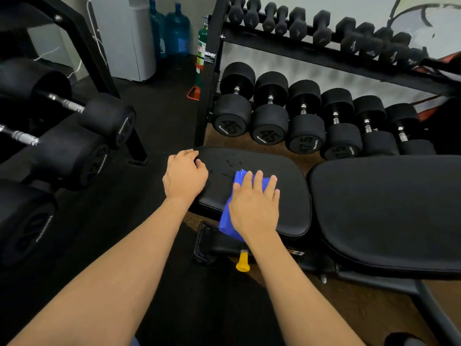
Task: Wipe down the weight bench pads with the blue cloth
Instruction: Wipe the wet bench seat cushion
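Centre of frame, on seat pad point(287, 176) | right hand point(254, 208) flat, fingers straight, pressing blue cloth point(228, 218) | left hand point(184, 176) curled over pad's left edge, gripping it

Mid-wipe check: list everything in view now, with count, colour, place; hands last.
small black padded seat pad: one, black, centre, droplets on it
large black padded back pad: one, black, right of seat pad
soft blue cloth: one, blue, draped over seat pad's near edge
yellow plastic knob: one, yellow, frame below seat pad
round black dumbbells: six visible, black, lower shelf behind bench
small black hex dumbbells: several, black, upper shelf
big black dumbbells: at least three, black, left rack
blue water jugs: two, blue, far corner
green cylinder: one, green, beside rack post
left hand: one, seat pad's left end, fingers curled
right hand: one, flat on cloth
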A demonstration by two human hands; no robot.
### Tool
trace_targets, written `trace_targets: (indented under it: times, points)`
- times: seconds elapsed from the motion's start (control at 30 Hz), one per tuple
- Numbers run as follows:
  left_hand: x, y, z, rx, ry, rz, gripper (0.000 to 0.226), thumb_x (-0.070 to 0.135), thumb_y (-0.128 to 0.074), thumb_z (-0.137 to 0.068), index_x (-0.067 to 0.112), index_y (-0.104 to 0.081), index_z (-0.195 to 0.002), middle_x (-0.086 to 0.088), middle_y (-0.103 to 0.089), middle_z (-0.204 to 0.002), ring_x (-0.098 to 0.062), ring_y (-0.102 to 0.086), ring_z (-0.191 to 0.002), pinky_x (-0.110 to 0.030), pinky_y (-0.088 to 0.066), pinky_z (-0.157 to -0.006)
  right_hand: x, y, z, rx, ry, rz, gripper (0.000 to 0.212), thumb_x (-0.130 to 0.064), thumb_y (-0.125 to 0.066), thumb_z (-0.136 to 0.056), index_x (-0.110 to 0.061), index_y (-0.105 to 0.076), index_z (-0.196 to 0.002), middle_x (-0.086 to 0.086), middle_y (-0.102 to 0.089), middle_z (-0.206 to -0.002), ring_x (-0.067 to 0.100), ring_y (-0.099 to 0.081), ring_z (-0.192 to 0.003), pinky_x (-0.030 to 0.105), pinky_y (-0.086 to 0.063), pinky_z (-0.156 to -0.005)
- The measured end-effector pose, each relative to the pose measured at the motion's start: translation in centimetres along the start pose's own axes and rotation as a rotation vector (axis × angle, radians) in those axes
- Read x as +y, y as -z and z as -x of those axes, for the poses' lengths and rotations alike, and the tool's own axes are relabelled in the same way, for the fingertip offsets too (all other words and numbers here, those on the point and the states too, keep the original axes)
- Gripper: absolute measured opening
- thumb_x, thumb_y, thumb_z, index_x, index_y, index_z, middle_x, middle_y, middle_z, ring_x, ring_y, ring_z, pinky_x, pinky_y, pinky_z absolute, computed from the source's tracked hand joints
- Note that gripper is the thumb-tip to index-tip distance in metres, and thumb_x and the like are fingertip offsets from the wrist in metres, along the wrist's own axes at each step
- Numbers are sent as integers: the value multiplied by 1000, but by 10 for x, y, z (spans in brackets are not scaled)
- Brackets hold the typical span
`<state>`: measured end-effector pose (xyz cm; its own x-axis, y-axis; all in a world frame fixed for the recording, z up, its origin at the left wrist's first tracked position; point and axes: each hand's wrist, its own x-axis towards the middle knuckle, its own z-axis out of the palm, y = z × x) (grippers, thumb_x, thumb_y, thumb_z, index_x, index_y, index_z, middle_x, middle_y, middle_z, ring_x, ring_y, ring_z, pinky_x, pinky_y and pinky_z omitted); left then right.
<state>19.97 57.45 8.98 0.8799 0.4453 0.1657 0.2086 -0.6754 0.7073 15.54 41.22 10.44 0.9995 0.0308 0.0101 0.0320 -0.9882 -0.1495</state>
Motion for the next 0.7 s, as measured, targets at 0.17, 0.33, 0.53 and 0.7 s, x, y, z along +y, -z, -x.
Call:
trace_targets:
  times: [0.17,0.33,0.53,0.7]
  points:
    - [0,-2,1,10,-6,-27,40,28,-49,-101,22,-61,-139,6,-55,-145,-21,-43,-136,-48,-48,-98,91,0,-1,-51,70,152,99,-46,34,-87,-10,-28,-156,13,-21,-165,39,-13,-152,55,-15,-122]
    - [2,-2,2,17,-4,-44,40,28,-48,-101,22,-61,-139,6,-55,-146,-22,-44,-136,-48,-47,-98,110,7,-66,-37,-17,54,86,-52,13,-89,-12,-26,-155,13,-28,-162,41,-20,-149,54,-24,-119]
    - [3,-3,1,10,-12,-48,40,29,-48,-101,22,-61,-138,6,-55,-145,-23,-43,-136,-49,-47,-97,107,31,-8,0,163,-70,51,-41,-27,-108,-20,-37,-154,5,-25,-164,28,-15,-153,44,-12,-124]
    - [4,-4,2,35,-7,-73,39,29,-49,-101,22,-63,-137,5,-57,-144,-24,-45,-135,-49,-48,-97,149,38,8,-95,4,-179,52,-41,-28,-108,-29,-25,-159,-4,-17,-167,24,-9,-155,39,-20,-120]
